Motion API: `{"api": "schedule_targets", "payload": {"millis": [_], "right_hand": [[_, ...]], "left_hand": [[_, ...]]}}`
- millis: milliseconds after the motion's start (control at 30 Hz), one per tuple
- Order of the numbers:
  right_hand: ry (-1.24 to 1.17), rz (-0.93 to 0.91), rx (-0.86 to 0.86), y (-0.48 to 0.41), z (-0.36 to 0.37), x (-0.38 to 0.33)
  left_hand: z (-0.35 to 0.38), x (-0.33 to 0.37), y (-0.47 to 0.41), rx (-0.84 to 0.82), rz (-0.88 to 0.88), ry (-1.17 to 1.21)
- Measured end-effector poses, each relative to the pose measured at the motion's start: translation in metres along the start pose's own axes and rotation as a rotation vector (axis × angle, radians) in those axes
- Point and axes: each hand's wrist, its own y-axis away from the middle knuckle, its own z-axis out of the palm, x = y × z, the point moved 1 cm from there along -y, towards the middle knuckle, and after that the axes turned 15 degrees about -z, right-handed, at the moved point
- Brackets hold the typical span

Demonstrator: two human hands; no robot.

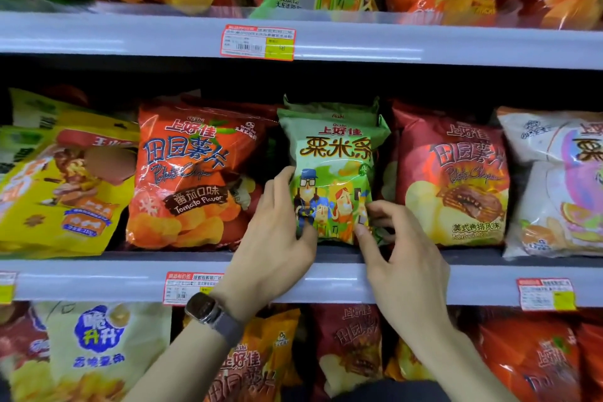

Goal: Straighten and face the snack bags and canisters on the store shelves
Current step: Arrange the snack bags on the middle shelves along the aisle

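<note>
A: How far along are we on the middle shelf (489,284)?

B: Partway, we'd judge. At the left of the frame the yellow bag (65,192) leans hard across its neighbours, so that one needs work. The orange tomato bag (195,173) beside it slumps a little. To the right, the red bag (453,179) and the white bag (554,186) stand fairly upright, fronts out.

A: And the one we're on?

B: The green bag (332,173), centre of the frame, at the shelf's front edge between the orange and the red, face forward, with more green bags behind it. Our left hand (277,232) grips its lower left edge, thumb on the front. Our right hand (401,258) pinches the lower right corner.

A: Nearly squared, then?

B: It looks upright, so we think only a small nudge and letting go are left. The shelves at the top and bottom of the frame are blurred or cut off, and we can't judge them. No canisters show.
</note>
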Motion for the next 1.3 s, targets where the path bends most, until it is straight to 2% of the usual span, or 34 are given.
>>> {"api": "schedule_targets", "payload": {"millis": [233,367,533,667,833,1033,1300], "right_hand": [[-0.076,-0.062,-0.097,-0.005,-0.014,-0.002],[-0.163,-0.091,-0.300,-0.010,-0.036,-0.002],[-0.008,-0.272,-0.512,-0.020,-0.070,-0.010],[-0.029,-0.323,-0.542,-0.027,-0.080,-0.040],[-0.045,-0.389,-0.562,-0.027,-0.055,-0.090],[-0.106,-0.460,-0.548,-0.037,-0.016,-0.170],[-0.389,-0.453,-0.522,-0.043,0.083,-0.283]], "left_hand": [[-0.005,0.014,0.004,-0.045,-0.054,-0.058],[-0.013,0.025,0.008,-0.092,-0.145,-0.190],[-0.035,0.053,0.028,-0.103,-0.174,-0.447],[-0.062,0.069,0.048,-0.072,-0.178,-0.564],[-0.098,0.053,0.072,-0.002,-0.263,-0.669],[-0.182,0.000,0.105,0.074,-0.426,-0.646],[-0.330,-0.089,0.131,0.185,-0.671,-0.709]]}}
